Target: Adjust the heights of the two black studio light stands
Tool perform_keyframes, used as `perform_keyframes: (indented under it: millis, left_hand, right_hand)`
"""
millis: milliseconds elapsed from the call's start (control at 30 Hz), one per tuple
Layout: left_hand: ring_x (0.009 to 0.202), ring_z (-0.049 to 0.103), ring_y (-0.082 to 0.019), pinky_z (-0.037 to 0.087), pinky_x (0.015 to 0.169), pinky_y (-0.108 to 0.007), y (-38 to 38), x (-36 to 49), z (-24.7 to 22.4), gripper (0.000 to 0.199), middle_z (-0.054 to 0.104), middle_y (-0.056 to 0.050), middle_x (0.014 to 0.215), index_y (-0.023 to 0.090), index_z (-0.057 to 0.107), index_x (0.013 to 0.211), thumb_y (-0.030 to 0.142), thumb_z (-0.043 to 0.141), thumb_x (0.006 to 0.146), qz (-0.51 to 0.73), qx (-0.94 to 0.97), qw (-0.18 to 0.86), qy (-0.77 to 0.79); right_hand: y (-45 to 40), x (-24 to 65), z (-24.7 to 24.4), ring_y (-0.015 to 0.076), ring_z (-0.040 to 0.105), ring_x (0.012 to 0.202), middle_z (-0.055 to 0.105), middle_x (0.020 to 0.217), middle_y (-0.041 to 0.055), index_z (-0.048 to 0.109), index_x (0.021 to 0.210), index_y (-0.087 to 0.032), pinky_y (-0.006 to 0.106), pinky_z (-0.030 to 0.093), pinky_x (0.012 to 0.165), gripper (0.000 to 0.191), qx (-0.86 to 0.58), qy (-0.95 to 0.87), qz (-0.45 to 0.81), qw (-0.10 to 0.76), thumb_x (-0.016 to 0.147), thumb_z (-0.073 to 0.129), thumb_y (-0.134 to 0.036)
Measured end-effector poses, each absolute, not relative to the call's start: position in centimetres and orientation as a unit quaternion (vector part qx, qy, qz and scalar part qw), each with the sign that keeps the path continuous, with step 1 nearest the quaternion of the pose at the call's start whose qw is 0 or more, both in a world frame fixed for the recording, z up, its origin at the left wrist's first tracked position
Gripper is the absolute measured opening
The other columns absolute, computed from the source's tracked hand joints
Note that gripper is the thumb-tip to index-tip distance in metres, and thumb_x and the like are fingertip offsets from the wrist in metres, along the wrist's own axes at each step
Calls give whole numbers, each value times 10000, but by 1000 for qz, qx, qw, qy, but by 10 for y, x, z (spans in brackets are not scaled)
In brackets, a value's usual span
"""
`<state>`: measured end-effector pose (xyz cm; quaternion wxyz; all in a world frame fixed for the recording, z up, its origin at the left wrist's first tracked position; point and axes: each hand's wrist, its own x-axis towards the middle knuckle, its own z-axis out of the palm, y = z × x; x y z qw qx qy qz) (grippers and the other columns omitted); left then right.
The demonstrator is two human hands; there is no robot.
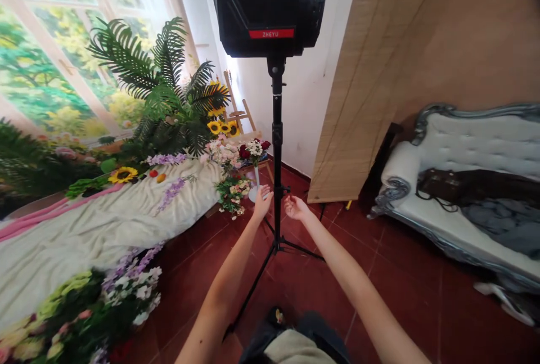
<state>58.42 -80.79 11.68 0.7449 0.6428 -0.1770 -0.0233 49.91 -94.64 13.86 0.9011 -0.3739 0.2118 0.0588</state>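
A black studio light (270,12) with a red ZHEYU label sits on top of a black light stand (277,156). My left hand (263,201) is just left of the pole, fingers stretched out and holding nothing; whether it touches the pole is unclear. On the other side, my right hand (296,207) has its fingers loosely curled, with nothing visible in them. Its fingertips are slightly below a small black locking knob (286,189) that sticks out from the pole, and appear apart from it. The stand's legs are spread on the red tiled floor (392,279).
To the left, a cream cloth (181,198) is draped over a low surface with artificial flowers (130,285) and palm fronds (164,66) around it. A bamboo blind (341,122) hangs behind the stand. At right stands a white tufted sofa (476,142) with a dark bag (441,184).
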Motion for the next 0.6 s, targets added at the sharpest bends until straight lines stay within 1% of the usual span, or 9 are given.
perform_keyframes:
  millis: [100, 200, 300, 367, 467, 533, 600]
  left_hand:
    - [1107, 548, -183, 428, 964, -350, -832, 609, 131, 451, 562, -134, 1190, 173, 498, 1116, 260, 673, 710, -33, 638, 741, -209]
    - [1007, 585, -179, 457, 905, -336, -853, 625, 138, 436, 605, -105, 1097, 168, 518, 1080, 290, 685, 697, -64, 646, 726, -227]
    - [840, 607, -155, 480, 801, -300, -870, 634, 142, 345, 646, -61, 931, 164, 577, 967, 369, 667, 704, -55, 659, 713, -233]
    - [709, 600, -135, 483, 704, -268, -878, 637, 143, 328, 643, -35, 777, 156, 599, 874, 427, 656, 698, -51, 661, 714, -223]
    - [528, 550, -117, 450, 552, -236, -887, 637, 142, 354, 580, -4, 568, 152, 584, 712, 491, 670, 653, -64, 674, 716, -171]
    - [467, 519, -112, 418, 489, -226, -894, 638, 140, 373, 548, 1, 506, 162, 548, 607, 512, 673, 635, -62, 690, 710, -126]
    - [447, 501, -110, 392, 461, -219, -900, 639, 136, 381, 530, 3, 480, 173, 511, 540, 509, 660, 641, -35, 711, 697, -86]
  right_hand:
    - [-961, 523, 137, 98, 420, 443, 466, 507, -11, 497, 665, -175, 172, 362, 432, 393, -372, 204, 72, 903, 930, 221, -264]
    - [-975, 539, 135, 82, 414, 423, 450, 486, -28, 504, 700, -169, 138, 341, 382, 382, -282, 203, 110, 931, 937, 256, -339]
    - [-987, 550, 131, 65, 418, 398, 453, 468, -41, 496, 703, -165, 116, 340, 352, 362, -158, 232, 176, 944, 920, 348, -415]
    - [-993, 556, 128, 58, 401, 367, 463, 457, -46, 479, 682, -167, 118, 333, 328, 363, -123, 254, 215, 935, 903, 396, -443]
    - [-1002, 564, 125, 46, 348, 321, 456, 434, -56, 447, 647, -175, 117, 301, 290, 383, -118, 280, 247, 920, 899, 404, -460]
    - [-1008, 569, 125, 43, 337, 317, 446, 430, -61, 455, 664, -174, 108, 291, 280, 383, -134, 286, 264, 911, 912, 380, -455]
    - [-1013, 574, 125, 42, 348, 328, 453, 444, -62, 482, 711, -165, 100, 293, 286, 357, -188, 275, 282, 900, 934, 350, -411]
